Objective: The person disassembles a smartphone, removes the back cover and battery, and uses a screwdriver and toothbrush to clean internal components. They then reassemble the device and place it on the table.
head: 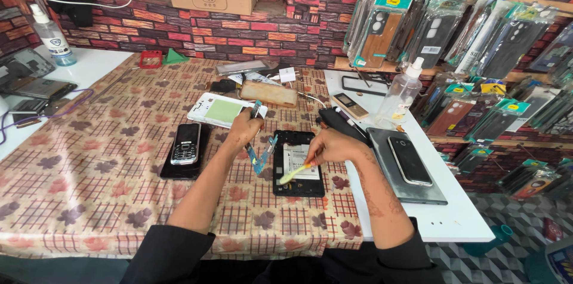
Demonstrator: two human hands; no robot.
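An opened black phone body [298, 163] lies on the patterned tablecloth [89, 170], its white battery area showing. My right hand [334, 145] grips a yellow-green pry tool [293, 173] whose tip rests on the phone's lower left inside. My left hand [243, 129] is lifted just left of the phone and pinches a blue-green circuit board strip [258, 159] that hangs down from the fingers beside the phone's left edge.
A keypad phone [185, 143] lies to the left, a white phone frame [219, 110] behind my left hand. On the white table at right are a grey tablet [412, 191] with a dark phone [408, 160] on it, and a spray bottle [400, 94]. Phone cases [477, 39] hang on the right.
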